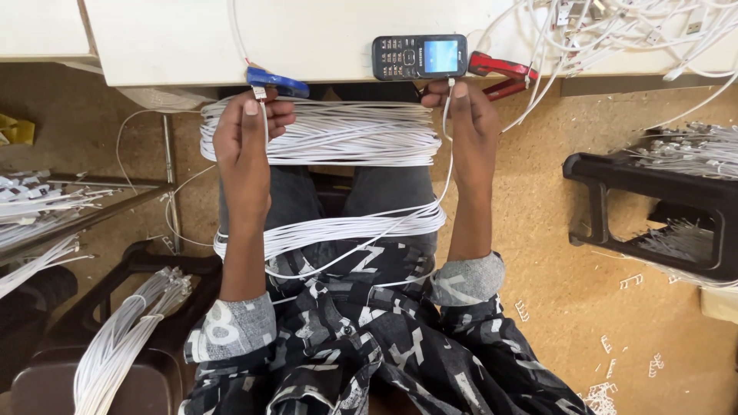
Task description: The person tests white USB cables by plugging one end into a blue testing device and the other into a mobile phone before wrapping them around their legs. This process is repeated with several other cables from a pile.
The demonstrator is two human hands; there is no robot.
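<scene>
White cable (354,184) strung between hands across lap, long axis left-right. Left hand (247,146) fingers pinched on plug end at bundle (323,132) left edge; right hand (470,127) fingers clamped on other end, just near of phone (420,57) on counter (307,38).

Smooth white plastic-coated cable (323,134)

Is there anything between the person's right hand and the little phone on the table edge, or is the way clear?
Nothing visible stands between them. The right hand pinches a white cable end right at the table edge, just below the black phone. The red-handled pliers lie off to the side, not in the way.
</scene>
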